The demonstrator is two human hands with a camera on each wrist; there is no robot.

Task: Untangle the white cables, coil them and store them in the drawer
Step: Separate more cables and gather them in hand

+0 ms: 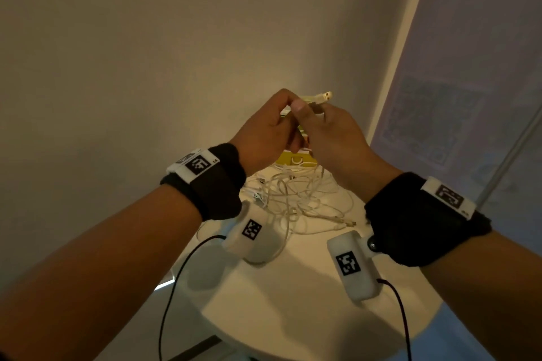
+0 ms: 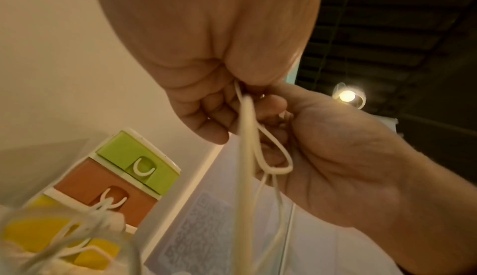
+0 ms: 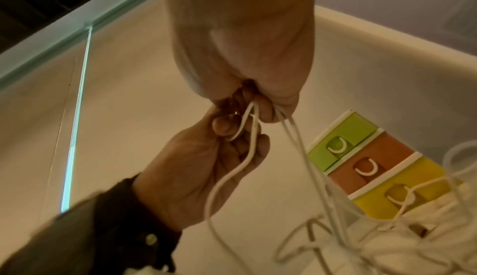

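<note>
The light is dim and warm yellow, and the head view shows soft shadows on the white desk below the fingers. In the left wrist view a small lamp glares to the right of the fingers. Both wrist views are blurred near the lens, bent at the edges, and the cables below the fingers are smeared.

We seem to be in a plain home room: a round white table, bare wall, colourful little drawers.

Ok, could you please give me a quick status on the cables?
Left hand and right hand pinch one white cable, raised. Tangle remains on table. Drawers closed.
</note>
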